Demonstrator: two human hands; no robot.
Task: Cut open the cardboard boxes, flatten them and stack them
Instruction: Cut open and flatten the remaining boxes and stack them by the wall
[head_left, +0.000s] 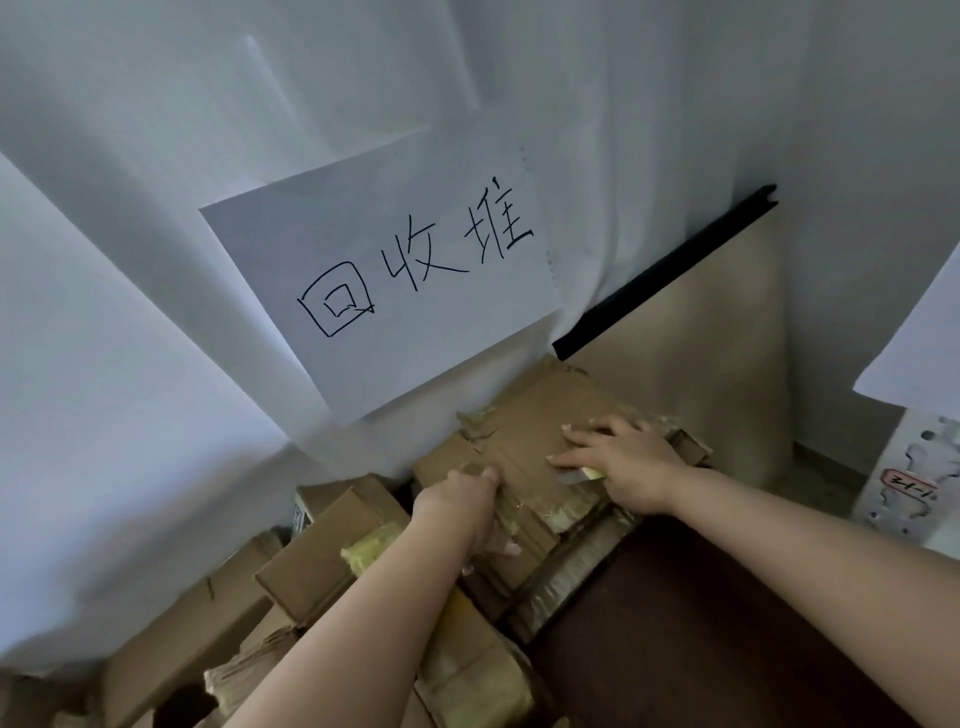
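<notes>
Your right hand (626, 462) lies flat on the top sheet of flattened cardboard (524, 431), fingers straight and spread, pressing it down. Under the thumb side of that palm a small cutter (582, 475) with a grey blade and a yellow body pokes out, trapped between your hand and the sheet; whether the thumb curls round it, I cannot tell. Your left hand (462, 506) is on the near edge of the same sheet, thumb on top and fingers curled under the edge, gripping it. The two hands sit near each other, the left a little closer to you than the right.

Below your grip the sheet tops a stack of flattened boxes (545, 535) with yellowish tape along their edges. To the outside of your left forearm lies a jumble of more cardboard boxes (311, 561), some still folded up. Beyond your fingertips, a white paper sign (384, 280) with handwritten black characters hangs on a white draped sheet (130, 260). Past your right hand a big brown board (691, 338) leans on the wall, a black strip (665, 270) along its upper edge. Under your right forearm the surface is dark brown (701, 623).
</notes>
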